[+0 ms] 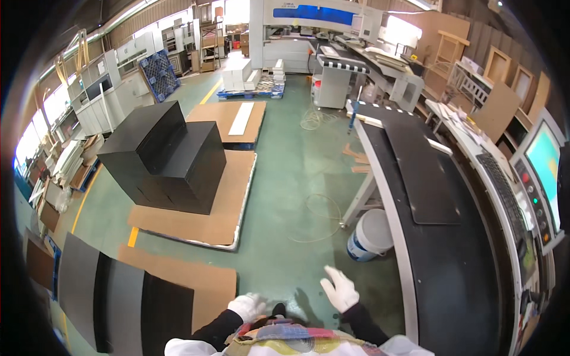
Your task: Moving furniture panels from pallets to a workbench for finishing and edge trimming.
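Note:
Both of my hands wear white gloves and hold nothing. My left hand hangs low in front of me, its fingers loosely bent, near the corner of a brown board on the floor. Out over the green floor, my right hand has its fingers stretched out. A dark flat panel lies on the black belt table to my right. On the left, a stepped stack of black panels stands on a brown board, and more dark panels are piled nearer to me.
A white bucket stands beside the table's leg. A thin cord loops over the floor. At the far right is a control console with a screen and buttons. Behind stand a large machine and white panels on a blue pallet.

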The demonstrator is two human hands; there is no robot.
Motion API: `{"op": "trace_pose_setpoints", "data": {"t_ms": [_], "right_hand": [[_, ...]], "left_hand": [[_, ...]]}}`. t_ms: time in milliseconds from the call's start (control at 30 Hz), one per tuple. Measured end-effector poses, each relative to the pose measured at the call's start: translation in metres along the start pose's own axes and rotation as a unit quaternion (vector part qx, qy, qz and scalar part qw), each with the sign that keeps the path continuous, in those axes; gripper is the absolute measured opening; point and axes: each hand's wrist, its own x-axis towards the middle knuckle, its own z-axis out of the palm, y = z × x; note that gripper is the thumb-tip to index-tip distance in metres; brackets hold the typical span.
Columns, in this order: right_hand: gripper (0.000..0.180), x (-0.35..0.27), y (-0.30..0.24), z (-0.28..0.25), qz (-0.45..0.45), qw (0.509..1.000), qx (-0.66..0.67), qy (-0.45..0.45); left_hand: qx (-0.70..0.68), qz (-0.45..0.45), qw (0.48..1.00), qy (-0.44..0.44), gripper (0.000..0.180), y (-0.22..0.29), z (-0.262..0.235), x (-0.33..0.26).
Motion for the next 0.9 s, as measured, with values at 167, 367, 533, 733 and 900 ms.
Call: {"op": "trace_pose_setpoints", "data": {"t_ms": [167,367,533,733,900], "right_hand": [[0.045,0.16,0.008,-0.002,-0.063,0.997,-0.009,0.037],[0.044,0.355,0.065,-0.04,0.032,0.973,0.105,0.204],[0.048,0.514,0.11,-0.063,0.077,0.946,-0.054,0.311],[0.05,0.655,0.138,-0.074,0.225,0.935,-0.066,0.267],[0.042,0.689,0.135,-0.066,0.277,0.901,-0.088,0.321]], "left_hand": [[-0.098,-0.139,0.98,0.099,0.055,-0.06,-0.05,0.054],[-0.126,-0.09,0.985,0.075,0.053,-0.085,-0.118,0.172],[-0.106,-0.073,0.987,0.096,0.049,-0.114,-0.196,0.267],[-0.117,-0.077,0.977,0.16,0.044,-0.153,-0.299,0.365],[-0.078,-0.05,0.991,0.093,0.044,-0.174,-0.355,0.453]]}}
